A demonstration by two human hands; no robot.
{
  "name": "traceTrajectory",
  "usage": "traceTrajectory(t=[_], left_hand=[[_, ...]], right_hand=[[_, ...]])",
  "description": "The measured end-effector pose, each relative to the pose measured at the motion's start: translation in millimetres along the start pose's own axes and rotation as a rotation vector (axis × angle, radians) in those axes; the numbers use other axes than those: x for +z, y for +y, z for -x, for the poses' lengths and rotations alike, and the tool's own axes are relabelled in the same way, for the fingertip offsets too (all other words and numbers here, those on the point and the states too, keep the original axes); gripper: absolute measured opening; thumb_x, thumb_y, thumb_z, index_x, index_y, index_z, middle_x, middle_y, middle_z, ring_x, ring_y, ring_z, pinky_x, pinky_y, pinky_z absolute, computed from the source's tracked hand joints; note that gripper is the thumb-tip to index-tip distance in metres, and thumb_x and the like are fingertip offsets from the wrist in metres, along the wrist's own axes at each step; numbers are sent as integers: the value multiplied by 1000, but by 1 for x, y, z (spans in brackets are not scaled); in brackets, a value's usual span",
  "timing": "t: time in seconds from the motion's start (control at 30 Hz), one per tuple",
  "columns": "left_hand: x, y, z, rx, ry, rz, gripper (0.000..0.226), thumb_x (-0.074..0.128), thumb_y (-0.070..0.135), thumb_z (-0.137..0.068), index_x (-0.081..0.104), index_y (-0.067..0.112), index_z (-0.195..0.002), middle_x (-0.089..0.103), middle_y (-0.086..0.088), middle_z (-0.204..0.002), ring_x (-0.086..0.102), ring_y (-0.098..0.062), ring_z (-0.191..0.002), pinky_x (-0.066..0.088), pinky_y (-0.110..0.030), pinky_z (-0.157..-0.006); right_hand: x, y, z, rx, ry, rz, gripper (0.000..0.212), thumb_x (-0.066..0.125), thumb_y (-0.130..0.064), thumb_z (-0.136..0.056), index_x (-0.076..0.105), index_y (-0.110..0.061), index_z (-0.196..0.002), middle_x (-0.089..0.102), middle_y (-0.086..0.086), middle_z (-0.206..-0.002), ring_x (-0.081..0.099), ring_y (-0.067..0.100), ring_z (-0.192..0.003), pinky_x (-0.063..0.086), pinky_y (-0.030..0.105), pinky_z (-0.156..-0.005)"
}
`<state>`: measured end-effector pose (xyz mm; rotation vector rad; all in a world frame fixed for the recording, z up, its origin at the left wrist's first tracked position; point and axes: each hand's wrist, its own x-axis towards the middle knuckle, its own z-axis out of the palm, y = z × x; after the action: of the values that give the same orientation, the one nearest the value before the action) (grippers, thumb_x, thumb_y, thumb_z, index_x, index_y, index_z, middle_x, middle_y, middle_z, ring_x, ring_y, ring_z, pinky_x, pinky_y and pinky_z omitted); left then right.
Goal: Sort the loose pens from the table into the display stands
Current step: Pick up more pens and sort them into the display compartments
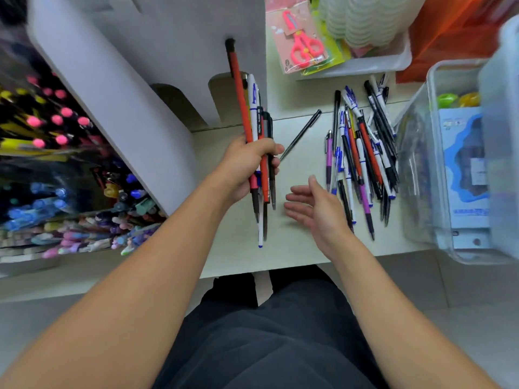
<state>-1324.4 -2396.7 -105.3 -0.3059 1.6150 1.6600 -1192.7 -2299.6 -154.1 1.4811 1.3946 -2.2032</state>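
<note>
A bundle of pens, red, white-and-blue and black, was gripped in the left hand, the fingers curled round the middle of the barrels so that the pens stood roughly in line with the forearm, their far ends reaching up against the grey side panel of a display stand. The right hand was held above the table, palm turned toward the left, fingers straight and spread, with nothing in it. Just beside that hand, toward the right, a loose pile of pens lay on the table, mostly pointing toward and away from the person and overlapping one another. A single black pen lay apart from the pile, slanted, between the pile and the bundle. At the left, filled display stands were seen, packed with many coloured pens, though blurred. Beyond the pile, packaged pink scissors rested in a white tray. At the right edge stood a clear plastic box holding a blue-and-white packet.
</note>
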Motion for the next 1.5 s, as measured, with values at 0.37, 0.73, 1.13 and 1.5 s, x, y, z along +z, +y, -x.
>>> traceTrajectory(t=[0.37, 0.73, 1.13, 1.5], left_hand=[[55, -18, -22, -54, 142, 581, 12, 50, -6, -92, 55, 0, -83, 59, -7, -69, 59, -12, -54, 55, -26, -56], [37, -24, -10, -12, 224, 524, 13, 56, -6, -91, 53, 3, -100, 69, -13, -92, 74, -27, -82, 62, -39, -72], [-16, 30, 79, 371, 5, -677, 37, 65, 2, -79, 54, 34, -93, 56, 9, -71, 55, -7, -57, 54, -30, -59], [-113, 71, 201, 542, 137, -426, 35, 66, 5, -77, 58, 24, -106, 61, -15, -83, 50, -20, -54, 46, -42, -48]], right_hand=[[-34, 7, 29, 220, -62, -562, 67, 46, -61, -99, 67, -1, -119, 72, 24, -114, 73, 35, -101, 61, 43, -84], [18, -22, 12, 62, 9, -282, 49, 31, -55, -106, 64, -21, -116, 72, 15, -110, 67, 29, -111, 54, 46, -99], [54, -148, 83, -1071, -223, 689, 41, 62, -35, -96, 54, -31, -137, 57, -13, -129, 55, -2, -117, 45, 21, -98], [176, -143, 189, -927, -643, 40, 21, 54, -21, -99, 73, -22, -92, 74, 0, -100, 65, 21, -103, 51, 40, -93]])
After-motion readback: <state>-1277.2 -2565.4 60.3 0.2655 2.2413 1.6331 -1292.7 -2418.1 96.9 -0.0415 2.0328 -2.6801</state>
